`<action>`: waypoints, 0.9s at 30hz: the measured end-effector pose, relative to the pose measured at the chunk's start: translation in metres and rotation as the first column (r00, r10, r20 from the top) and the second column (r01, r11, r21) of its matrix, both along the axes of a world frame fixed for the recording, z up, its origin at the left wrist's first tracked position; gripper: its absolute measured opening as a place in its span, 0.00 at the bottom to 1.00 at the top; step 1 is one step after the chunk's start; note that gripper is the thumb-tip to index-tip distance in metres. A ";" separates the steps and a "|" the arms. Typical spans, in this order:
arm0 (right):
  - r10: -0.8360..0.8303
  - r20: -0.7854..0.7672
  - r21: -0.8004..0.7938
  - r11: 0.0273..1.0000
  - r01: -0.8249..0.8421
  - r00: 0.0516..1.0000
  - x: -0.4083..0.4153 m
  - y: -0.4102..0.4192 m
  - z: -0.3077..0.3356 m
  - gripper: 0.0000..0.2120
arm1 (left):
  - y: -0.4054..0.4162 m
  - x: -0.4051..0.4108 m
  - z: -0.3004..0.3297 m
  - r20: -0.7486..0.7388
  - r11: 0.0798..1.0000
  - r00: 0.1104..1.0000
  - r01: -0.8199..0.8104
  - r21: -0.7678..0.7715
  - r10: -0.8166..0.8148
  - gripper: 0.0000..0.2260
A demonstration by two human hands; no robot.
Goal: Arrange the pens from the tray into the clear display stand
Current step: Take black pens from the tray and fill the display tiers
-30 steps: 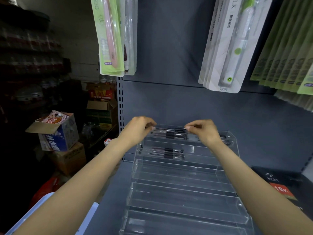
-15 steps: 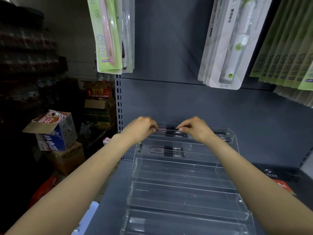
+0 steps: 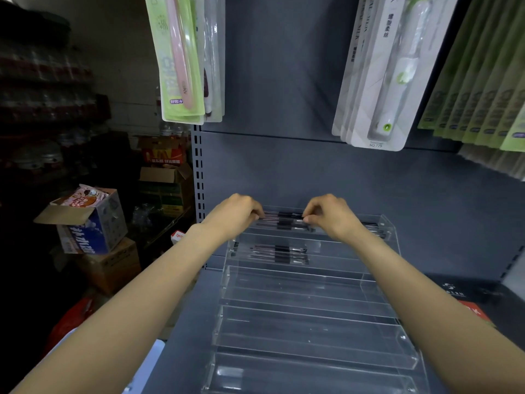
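1. Grey shop shelving fills my view, with packaged toothbrushes hanging above and the clear display stand stepped up the shelf toward the back panel.
2. I've got both hands on the stand's top tier. The left hand is at the left end of a pen, fingers curled over it; the right hand pinches the same pen toward its right end.
3. Key relation: the pen's long axis runs left to right along the top tier, level with the tier's front lip, spanning the gap between my two grips. Neither hand is nearer; each has an end.
4. I judge it just needs lowering flat among the pens already in that tier, keeping it parallel to them.
5. It looks slim and dark, with a black grip section mid-barrel and a thin metallic tip; fine detail is blurred.
6. One tier below, another small bundle of pens lies the same way. The lower tiers look bare, so plenty remains. I can't see the tray.
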State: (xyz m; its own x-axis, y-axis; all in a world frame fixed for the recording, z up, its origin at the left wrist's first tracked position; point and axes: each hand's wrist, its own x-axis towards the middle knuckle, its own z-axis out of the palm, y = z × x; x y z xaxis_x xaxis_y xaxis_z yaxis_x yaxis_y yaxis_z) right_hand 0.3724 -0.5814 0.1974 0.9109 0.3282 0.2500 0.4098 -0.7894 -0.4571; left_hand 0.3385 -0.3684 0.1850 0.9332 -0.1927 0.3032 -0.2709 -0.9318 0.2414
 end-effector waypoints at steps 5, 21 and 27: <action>0.010 -0.072 0.019 1.000 -0.008 0.997 -0.001 0.000 0.010 0.03 | -0.001 0.001 0.002 -0.020 0.999 1.000 -0.004 0.033 0.004 0.10; 0.035 -0.020 0.056 0.998 -0.034 0.999 -0.002 -0.004 0.000 0.07 | -0.006 -0.002 0.002 -0.013 0.998 0.999 -0.044 0.036 0.045 0.10; 0.054 0.104 0.157 0.985 -0.070 0.993 -0.024 -0.003 0.001 0.07 | -0.018 -0.020 -0.001 0.147 0.983 0.984 -0.072 -0.168 0.097 0.10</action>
State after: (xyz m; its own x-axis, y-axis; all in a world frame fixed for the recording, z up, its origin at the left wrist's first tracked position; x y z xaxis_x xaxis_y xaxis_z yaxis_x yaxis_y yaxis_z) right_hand 0.3485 -0.5841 0.1986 0.8582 0.3315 0.3920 0.5052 -0.6809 -0.5302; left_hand 0.3186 -0.3862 0.1842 0.8838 -0.0520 0.4650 -0.2383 -0.9053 0.3517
